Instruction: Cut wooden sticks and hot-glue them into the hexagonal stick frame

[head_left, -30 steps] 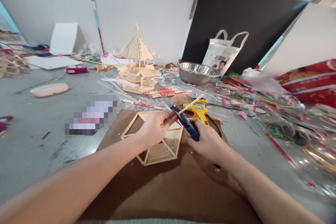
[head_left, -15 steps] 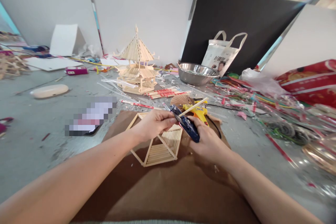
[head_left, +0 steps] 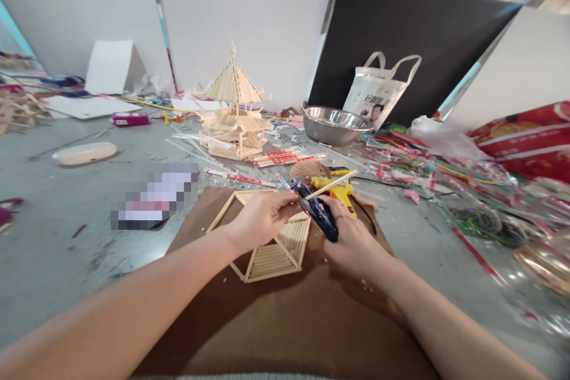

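My left hand (head_left: 262, 217) pinches a thin wooden stick (head_left: 332, 184) that slants up to the right. My right hand (head_left: 354, 237) is wrapped round blue-handled cutters (head_left: 317, 209), whose jaws sit on the stick close to my left fingertips. Under both hands lies a flat frame of wooden sticks (head_left: 271, 249), partly filled with slats, on a brown cardboard sheet (head_left: 276, 320). A yellow glue gun (head_left: 336, 190) rests just behind my right hand.
A stick-built pagoda model (head_left: 232, 113) stands farther back, with loose red-and-wood chopsticks (head_left: 282, 156) beside it. A steel bowl (head_left: 333, 123), a white tote bag (head_left: 378, 89) and a red package (head_left: 529, 136) sit to the right amid coloured wrappers. White and black boards lean behind.
Hardly anything has changed: both hands keep the stick and cutters in the same spot, shifting only slightly.
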A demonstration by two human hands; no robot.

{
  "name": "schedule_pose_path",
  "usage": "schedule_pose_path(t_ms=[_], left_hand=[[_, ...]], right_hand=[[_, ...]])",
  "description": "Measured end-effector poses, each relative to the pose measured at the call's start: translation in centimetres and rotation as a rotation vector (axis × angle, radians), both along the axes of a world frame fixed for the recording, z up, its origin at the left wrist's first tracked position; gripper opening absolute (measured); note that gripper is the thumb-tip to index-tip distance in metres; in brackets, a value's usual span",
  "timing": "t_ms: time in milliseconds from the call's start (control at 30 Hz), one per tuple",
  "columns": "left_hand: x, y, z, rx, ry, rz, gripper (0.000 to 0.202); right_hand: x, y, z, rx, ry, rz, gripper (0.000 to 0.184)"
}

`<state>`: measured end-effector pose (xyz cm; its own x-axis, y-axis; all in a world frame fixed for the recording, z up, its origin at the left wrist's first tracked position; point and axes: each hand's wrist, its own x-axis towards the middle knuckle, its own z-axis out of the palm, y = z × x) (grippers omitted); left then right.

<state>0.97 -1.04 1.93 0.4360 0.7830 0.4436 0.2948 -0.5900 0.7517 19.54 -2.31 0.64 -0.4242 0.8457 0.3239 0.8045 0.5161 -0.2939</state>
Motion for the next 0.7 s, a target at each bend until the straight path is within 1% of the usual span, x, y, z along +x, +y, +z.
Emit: schedule_pose_path(t_ms=[133,300,367,433,500,533,600,700], left_hand=[[-0.2,-0.1,0.5,-0.066,0.038,-0.001,0.019],[-0.4,0.5,0.5,-0.199,-0.014,-0.093,0.027],[-0.3,0.6,0.3,-0.199,-0.007,-0.110,0.027],[-0.2,0.5,0.1,-0.114,0.021,-0.055,0.023],[0.0,0.3,-0.2,0.022,0.052,0.044,0.018],[0.0,0.2,-0.4,0.085,0.071,0.085,0.018],[0.1,0.0,-0.7,0.159,0.096,0.148,0.019],[0.1,-0.1,-0.8,0.241,0.097,0.147,0.021]], right_hand=[[0.0,0.0,0.1,-0.003,-0.016,0.006,0.058],[0.1,0.1,0.3,-0.016,-0.030,0.038,0.057],[0.1,0.1,0.3,-0.023,-0.039,0.044,0.059],[0.1,0.1,0.3,-0.013,-0.045,0.029,0.060],[0.0,-0.1,0.2,0.004,-0.047,0.005,0.060],[-0.1,-0.1,0.1,0.011,-0.046,-0.004,0.060],[-0.1,-0.2,0.0,0.016,-0.039,-0.016,0.059],[-0.2,-0.2,0.0,0.026,-0.029,-0.009,0.059]])
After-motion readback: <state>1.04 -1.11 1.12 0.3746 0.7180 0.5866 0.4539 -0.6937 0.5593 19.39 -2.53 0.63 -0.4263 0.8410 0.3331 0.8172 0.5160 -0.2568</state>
